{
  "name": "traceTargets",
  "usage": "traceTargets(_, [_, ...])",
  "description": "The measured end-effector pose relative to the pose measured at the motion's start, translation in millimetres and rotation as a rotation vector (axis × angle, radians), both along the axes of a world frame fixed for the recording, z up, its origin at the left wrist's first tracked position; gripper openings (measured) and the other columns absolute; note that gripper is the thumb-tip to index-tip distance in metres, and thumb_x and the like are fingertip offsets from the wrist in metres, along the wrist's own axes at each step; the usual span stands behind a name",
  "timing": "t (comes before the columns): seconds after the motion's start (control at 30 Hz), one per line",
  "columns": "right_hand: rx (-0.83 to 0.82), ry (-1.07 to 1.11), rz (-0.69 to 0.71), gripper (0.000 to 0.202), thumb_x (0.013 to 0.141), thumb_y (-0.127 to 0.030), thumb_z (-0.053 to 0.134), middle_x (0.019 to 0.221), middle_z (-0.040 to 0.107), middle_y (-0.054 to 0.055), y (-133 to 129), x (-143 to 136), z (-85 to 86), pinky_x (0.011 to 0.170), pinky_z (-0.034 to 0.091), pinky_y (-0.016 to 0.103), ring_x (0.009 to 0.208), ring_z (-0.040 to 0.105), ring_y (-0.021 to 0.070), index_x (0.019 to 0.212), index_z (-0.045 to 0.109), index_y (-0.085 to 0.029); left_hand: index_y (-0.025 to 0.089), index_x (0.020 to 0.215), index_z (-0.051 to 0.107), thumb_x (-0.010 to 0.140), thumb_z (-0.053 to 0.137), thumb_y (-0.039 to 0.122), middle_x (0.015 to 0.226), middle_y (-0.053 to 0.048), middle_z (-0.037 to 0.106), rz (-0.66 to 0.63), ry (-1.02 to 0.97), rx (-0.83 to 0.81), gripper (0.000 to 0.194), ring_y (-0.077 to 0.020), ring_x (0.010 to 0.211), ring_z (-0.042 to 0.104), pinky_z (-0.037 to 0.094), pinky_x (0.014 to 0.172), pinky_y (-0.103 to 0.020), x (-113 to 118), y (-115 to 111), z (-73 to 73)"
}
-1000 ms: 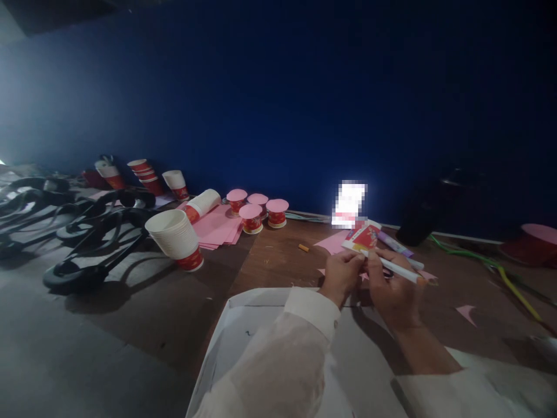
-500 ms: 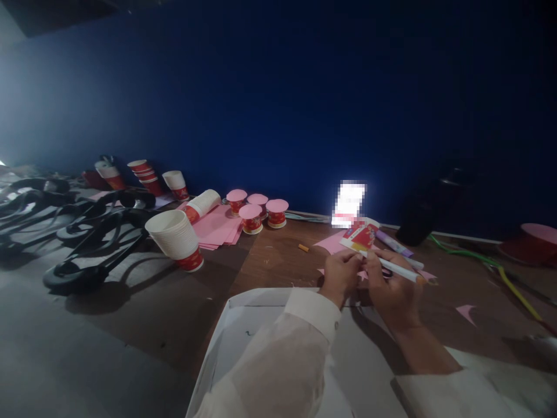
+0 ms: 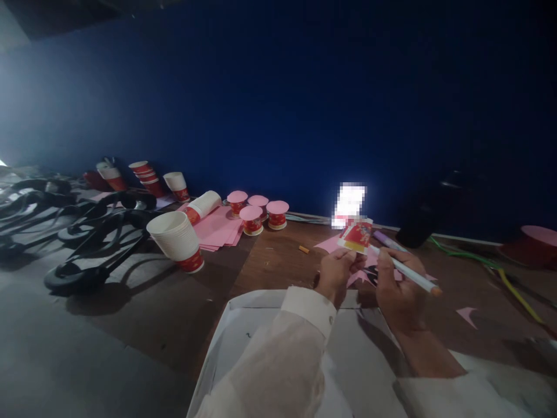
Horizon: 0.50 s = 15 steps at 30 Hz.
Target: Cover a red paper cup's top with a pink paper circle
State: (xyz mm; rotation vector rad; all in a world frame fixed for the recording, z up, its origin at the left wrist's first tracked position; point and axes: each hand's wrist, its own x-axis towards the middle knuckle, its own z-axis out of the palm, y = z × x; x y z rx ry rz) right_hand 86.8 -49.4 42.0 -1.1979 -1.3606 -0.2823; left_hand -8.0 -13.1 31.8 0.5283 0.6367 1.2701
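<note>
My left hand (image 3: pixel 337 274) pinches a red printed paper cup (image 3: pixel 357 236) by its lower edge, the cup standing slightly tilted. My right hand (image 3: pixel 401 296) grips a white marker (image 3: pixel 415 275) with an orange end, which points down to the right. The marker's other end lies close to the cup; whether the two touch I cannot tell. Dark scissors handles (image 3: pixel 372 274) show between my hands, over pink paper scraps (image 3: pixel 327 244). Behind my right hand lies a purple and white tube (image 3: pixel 389 240).
Several small red cups with pink paper discs (image 3: pixel 251 213) stand left of my hands, beside pink sheets (image 3: pixel 217 229). A stack of paper cups (image 3: pixel 174 238) and black headphones (image 3: pixel 82 276) are farther left. A white tray (image 3: pixel 221 342) lies under my arms; a bright phone screen (image 3: pixel 349 203) leans behind.
My right hand has drawn back to the right, away from my left hand, with the marker. The cup has turned and shows more of its printed side.
</note>
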Motion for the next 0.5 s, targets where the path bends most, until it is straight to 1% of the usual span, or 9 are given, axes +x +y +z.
traceTargets(0.07, [0.03,0.016,-0.002,0.023,0.096,-0.036,0.055,0.09,0.07,0.009,0.8,1.6,-0.5,0.079,0.053,0.037,0.085,0.067,0.0222,0.094,0.068,-0.017,0.01,0.077,0.069,0.075,0.081,0.023,0.079,-0.007,0.069,-0.013,-0.092,-0.022,0.017,-0.013,0.075,0.066,0.051,0.085,-0.029,-1.7,0.3,0.1])
traceTargets(0.17, [0.025,0.009,0.009,0.022,0.096,-0.035,0.056,0.091,0.071,0.01,1.3,2.4,-2.0,0.08,0.053,0.038,0.086,0.067,0.0222,0.096,0.069,-0.016,0.009,0.081,0.069,0.078,0.079,0.021,0.081,-0.008,0.07,-0.047,-0.159,-0.033,0.016,-0.0139,0.078,0.068,0.052,0.087,-0.028,-4.1,-0.8,1.6])
traceTargets(0.3, [-0.001,-0.01,0.018,0.021,0.096,-0.033,0.057,0.091,0.072,0.01,-0.5,0.1,-2.5,0.081,0.053,0.039,0.086,0.068,0.0228,0.096,0.07,-0.016,0.009,0.082,0.07,0.078,0.079,0.019,0.08,-0.008,0.071,-0.064,-0.17,-0.026,0.013,-0.0133,0.077,0.068,0.052,0.084,-0.026,-3.9,-1.1,0.9])
traceTargets(0.5, [-0.028,-0.045,0.036,0.02,0.095,-0.033,0.059,0.091,0.074,0.009,-1.3,-1.6,-5.3,0.08,0.054,0.039,0.084,0.069,0.0227,0.095,0.072,-0.018,0.011,0.078,0.071,0.069,0.086,0.026,0.076,-0.005,0.07,-0.055,-0.156,0.023,0.023,-0.0116,0.071,0.065,0.052,0.08,-0.025,-0.8,0.3,-4.6])
